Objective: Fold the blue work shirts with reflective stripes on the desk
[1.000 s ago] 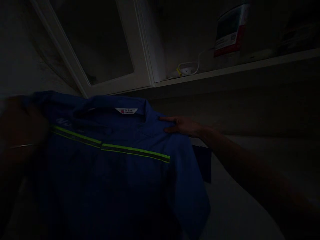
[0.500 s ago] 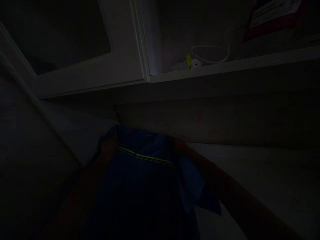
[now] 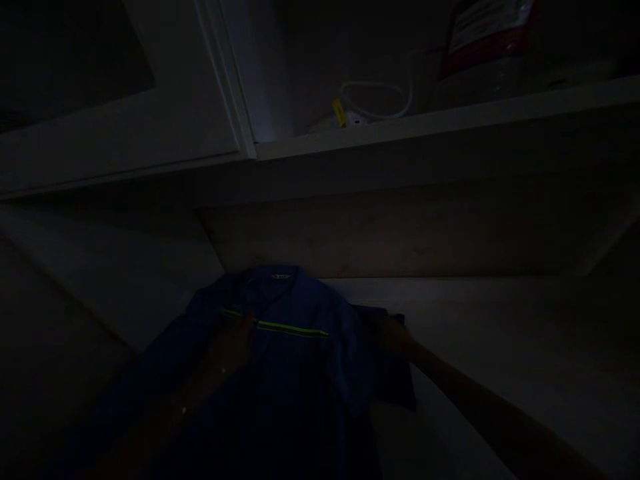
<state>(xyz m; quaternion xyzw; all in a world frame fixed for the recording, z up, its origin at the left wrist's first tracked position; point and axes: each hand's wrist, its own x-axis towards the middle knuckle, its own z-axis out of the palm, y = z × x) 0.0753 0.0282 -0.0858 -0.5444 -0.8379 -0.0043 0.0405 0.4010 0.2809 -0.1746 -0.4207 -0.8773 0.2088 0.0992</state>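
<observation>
The scene is very dark. A blue work shirt (image 3: 295,360) with a yellow-green reflective stripe (image 3: 285,328) across the chest lies spread on a pale surface, collar and label pointing away from me. My left hand (image 3: 231,347) rests on the shirt's front just left of the stripe's middle; its fingers look laid flat. My right hand (image 3: 393,335) is at the shirt's right shoulder, beside the folded sleeve, and its fingers are too dark to read.
A pale ledge (image 3: 450,120) runs across the back with a coiled white cable (image 3: 373,107) and a red-and-white box (image 3: 487,33) on it. A white framed panel (image 3: 150,127) stands at the back left.
The view has pulled back and shifted, so the shirt looks smaller and lower. My left hand has moved from the shirt's left shoulder to its chest. My right hand stays by the right shoulder.
</observation>
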